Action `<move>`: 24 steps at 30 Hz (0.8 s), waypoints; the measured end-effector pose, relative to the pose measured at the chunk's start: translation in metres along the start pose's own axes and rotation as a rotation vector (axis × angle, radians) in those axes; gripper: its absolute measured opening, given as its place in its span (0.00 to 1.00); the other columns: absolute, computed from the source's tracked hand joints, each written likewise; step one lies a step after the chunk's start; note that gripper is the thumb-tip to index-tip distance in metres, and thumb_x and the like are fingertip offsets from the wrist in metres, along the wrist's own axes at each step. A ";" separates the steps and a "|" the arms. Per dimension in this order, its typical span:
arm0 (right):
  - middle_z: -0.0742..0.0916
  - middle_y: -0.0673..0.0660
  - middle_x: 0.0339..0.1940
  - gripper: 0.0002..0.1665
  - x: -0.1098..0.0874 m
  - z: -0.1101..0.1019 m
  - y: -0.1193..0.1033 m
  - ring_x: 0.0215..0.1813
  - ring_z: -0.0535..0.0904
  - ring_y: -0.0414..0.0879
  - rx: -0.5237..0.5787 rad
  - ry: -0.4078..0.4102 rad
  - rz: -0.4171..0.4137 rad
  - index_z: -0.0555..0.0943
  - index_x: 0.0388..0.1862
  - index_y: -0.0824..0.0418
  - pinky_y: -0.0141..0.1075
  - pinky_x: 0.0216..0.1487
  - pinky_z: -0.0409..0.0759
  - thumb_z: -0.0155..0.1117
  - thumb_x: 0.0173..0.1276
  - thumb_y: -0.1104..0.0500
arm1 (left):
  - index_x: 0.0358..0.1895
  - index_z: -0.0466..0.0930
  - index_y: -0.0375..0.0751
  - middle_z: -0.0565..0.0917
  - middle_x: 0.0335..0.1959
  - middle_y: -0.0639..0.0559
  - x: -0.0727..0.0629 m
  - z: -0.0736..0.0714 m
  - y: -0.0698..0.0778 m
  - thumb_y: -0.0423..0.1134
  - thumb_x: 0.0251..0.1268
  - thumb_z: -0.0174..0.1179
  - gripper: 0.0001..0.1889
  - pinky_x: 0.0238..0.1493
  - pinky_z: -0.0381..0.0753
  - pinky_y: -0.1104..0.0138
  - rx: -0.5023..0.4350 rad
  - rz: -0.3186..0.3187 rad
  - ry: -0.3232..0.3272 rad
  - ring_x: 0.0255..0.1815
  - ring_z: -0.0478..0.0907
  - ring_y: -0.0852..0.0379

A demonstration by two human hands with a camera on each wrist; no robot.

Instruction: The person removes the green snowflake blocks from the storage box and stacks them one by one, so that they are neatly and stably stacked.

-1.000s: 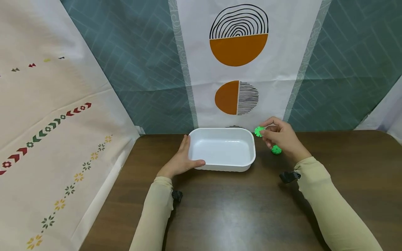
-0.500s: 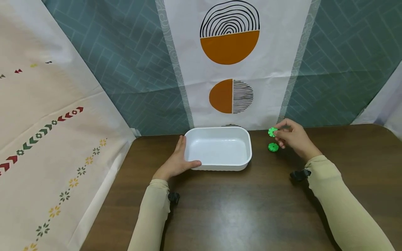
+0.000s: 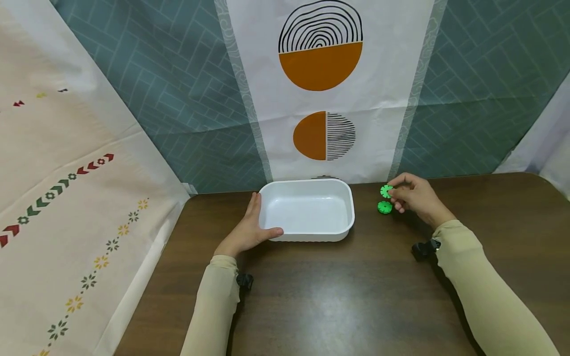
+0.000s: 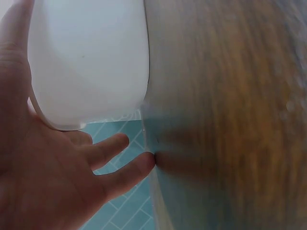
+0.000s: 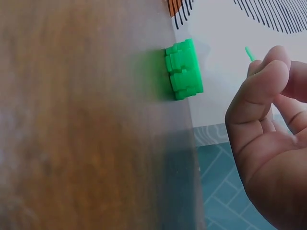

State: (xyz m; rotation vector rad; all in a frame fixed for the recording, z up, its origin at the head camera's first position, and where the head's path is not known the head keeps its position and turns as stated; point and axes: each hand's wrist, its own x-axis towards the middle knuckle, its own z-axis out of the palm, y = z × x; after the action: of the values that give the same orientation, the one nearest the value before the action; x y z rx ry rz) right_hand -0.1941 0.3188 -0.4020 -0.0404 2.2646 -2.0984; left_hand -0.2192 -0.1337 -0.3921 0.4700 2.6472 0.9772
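The white rectangular tray (image 3: 307,207) stands near the table's back edge. At its left end lies my left hand (image 3: 249,230), thumb along the front rim and straight fingers against the left side. In the left wrist view that hand (image 4: 53,167) spreads beside the tray (image 4: 91,52). Between thumb and forefinger, my right hand (image 3: 416,198) pinches a thin green notched disc (image 3: 386,191). Just below the disc in the head view, a short stack of similar green discs (image 3: 385,207) rests on the table. The right wrist view shows this stack (image 5: 184,70) from the side, apart from the pinched disc (image 5: 250,53).
The brown wooden table (image 3: 329,296) ends at a patterned cloth backdrop (image 3: 200,99) right behind the tray. An embroidered white cloth (image 3: 89,198) hangs along the left side. Dark wrist cameras sit on both sleeves.
My right hand has moved right, away from the tray, with the green disc, then dipped slightly toward the stack. The left hand stays at the tray, and the head view has shifted a little.
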 end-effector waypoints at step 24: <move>0.80 0.58 0.28 0.20 -0.006 -0.007 0.000 0.25 0.78 0.45 -0.147 -0.123 0.219 0.69 0.62 0.74 0.38 0.29 0.81 0.56 0.76 0.66 | 0.82 0.26 0.43 0.28 0.82 0.46 0.000 0.000 0.000 0.65 0.55 0.71 0.69 0.74 0.51 0.46 0.018 0.005 -0.005 0.81 0.38 0.42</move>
State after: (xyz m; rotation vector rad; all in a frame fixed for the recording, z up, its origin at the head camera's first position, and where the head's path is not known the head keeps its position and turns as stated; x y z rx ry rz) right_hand -0.1889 0.3258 -0.4013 0.0675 2.2330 -1.7720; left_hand -0.2195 -0.1333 -0.3918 0.4824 2.6537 0.9525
